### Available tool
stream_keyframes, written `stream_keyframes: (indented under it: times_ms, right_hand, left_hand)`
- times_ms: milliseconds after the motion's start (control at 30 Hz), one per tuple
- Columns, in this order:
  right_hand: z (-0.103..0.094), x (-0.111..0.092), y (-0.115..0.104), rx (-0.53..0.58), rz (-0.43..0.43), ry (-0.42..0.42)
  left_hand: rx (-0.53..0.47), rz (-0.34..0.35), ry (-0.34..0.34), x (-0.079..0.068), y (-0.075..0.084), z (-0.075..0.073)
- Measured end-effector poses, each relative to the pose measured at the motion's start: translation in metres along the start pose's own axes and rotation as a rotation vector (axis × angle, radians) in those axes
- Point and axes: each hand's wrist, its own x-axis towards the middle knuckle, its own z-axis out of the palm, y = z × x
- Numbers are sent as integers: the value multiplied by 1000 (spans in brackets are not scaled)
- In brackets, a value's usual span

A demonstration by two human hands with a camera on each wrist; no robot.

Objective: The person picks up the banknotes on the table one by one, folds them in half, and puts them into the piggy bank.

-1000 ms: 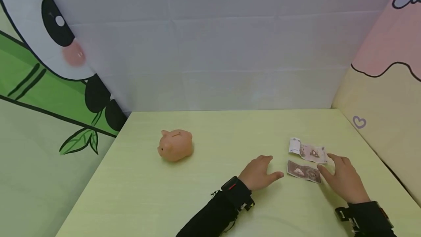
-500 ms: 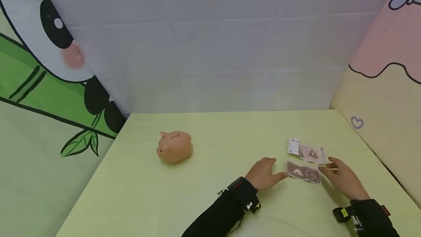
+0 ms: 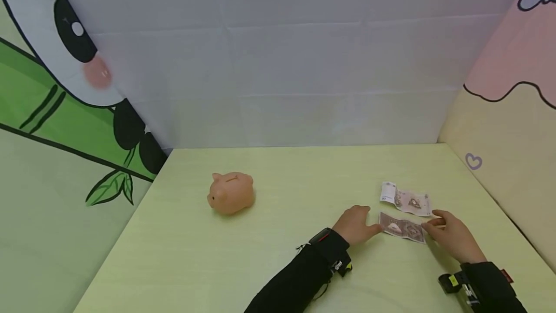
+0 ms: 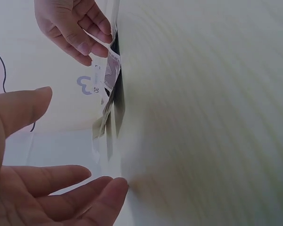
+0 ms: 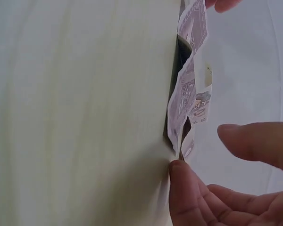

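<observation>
Sleeves [image 3: 280,284] enter at the bottom edge. Left hand [image 3: 355,226], lower right of centre — thumb and fingers wide apart. Right hand [image 3: 456,238], lower right: fingers likewise parted. Near banknote [image 3: 402,227] lies between hands, right half of frame, a digit at each end. Far banknote [image 3: 410,202]: just behind — left end curled. Piggy bank [image 3: 231,194]: left of centre.

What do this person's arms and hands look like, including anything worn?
The left hand and right hand are bare, without gloves. The left sleeve is black. The left wristband is black with a red mark, a yellow patch and a thin dark cord below. The right wristband is black, with a yellow label and a reddish tag.
</observation>
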Motion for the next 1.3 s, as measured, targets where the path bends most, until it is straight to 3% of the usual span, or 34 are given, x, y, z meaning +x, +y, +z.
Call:
stream_keyframes:
  times_ms: [467,867,1300]
  right_hand:
    - [1,4,0,-52,15,50]
    - [3,10,0,-59,-11,-6]
    - [-6,35,0,-48,-59,-41]
  left_hand:
    - [-25,45,-40,12,1,8]
    - [-97,32,-48,15,8,11]
    - [-136,35,37,34,8,10]
